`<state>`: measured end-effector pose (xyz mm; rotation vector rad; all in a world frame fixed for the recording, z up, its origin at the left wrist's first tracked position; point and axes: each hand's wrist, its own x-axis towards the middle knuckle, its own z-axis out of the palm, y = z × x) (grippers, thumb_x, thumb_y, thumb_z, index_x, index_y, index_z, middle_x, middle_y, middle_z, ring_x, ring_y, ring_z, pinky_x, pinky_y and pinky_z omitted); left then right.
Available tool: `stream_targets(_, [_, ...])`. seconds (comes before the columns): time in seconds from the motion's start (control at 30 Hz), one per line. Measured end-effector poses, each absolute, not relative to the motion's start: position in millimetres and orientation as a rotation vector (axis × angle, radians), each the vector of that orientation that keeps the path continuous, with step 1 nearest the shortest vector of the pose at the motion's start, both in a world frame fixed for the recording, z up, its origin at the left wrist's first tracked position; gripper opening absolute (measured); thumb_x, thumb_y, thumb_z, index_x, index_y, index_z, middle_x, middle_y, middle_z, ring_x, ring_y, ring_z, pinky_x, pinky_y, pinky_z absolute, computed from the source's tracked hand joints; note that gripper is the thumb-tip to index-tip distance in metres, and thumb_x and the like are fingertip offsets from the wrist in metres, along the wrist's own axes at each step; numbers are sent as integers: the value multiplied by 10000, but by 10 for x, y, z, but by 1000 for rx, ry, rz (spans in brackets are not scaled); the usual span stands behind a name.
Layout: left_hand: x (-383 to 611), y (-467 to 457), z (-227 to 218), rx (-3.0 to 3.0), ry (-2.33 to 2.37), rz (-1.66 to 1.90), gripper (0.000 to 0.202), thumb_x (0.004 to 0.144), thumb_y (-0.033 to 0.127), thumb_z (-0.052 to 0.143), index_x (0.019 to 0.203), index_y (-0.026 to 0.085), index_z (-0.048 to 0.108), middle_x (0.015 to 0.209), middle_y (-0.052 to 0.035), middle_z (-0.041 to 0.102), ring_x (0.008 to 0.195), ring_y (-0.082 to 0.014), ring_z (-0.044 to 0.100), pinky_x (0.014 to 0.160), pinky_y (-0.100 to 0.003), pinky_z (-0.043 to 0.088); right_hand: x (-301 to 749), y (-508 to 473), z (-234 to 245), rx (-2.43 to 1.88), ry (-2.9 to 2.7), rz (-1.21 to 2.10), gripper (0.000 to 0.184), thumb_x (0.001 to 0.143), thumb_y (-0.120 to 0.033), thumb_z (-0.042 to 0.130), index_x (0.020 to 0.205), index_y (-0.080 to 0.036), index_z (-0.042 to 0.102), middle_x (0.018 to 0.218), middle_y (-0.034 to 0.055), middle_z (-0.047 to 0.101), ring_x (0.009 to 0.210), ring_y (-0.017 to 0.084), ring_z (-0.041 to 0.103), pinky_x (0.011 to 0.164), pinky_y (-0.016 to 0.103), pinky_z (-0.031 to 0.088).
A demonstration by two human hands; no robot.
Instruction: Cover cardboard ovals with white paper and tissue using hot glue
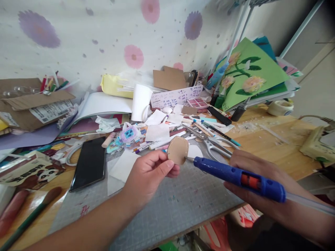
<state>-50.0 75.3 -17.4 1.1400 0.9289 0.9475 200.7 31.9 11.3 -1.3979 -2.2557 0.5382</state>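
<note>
Between the thumb and fingers of my left hand [150, 174] is a small rounded piece of cardboard [178, 150], held up above the grey cutting mat [167, 209]. My right hand [251, 177] is wrapped round a blue hot glue gun [222, 170], its fingers partly hidden behind the tool. A clear glue stick [309, 202] runs out of the gun's back end. The nozzle points left and is at the lower right edge of the cardboard; whether it touches I cannot tell. Just behind the cardboard lie a white paper piece [195, 151] and silver scissors [209, 142].
A black phone [89, 164] lies on the mat's left side, beside a tape roll [73, 155]. Markers [157, 143] and paper scraps are heaped at the back. A cardboard box [36, 104] stands back left, a green flower picture [253, 73] back right. A paintbrush [34, 219] lies front left.
</note>
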Motion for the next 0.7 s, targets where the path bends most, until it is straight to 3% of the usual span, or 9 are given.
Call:
stream_targets(0.43, [-482,736,-57,1527,1168,806,168,784,226,586,627,174,619,608,-1,667,607,-127,606,588,-209,464,1908,323,169,-1340,-2290,531,159,837,-314,534,708,-237,483,703,6,537,604,155,542,520,275,467])
stream_targets(0.7, [-513,733,-112,1650,1146,762,171,806,252,564,659,180,613,638,1,674,622,-132,600,589,-216,440,1874,331,155,-1288,-2260,558,49,829,-295,554,838,-247,557,804,20,571,704,177,572,588,289,501])
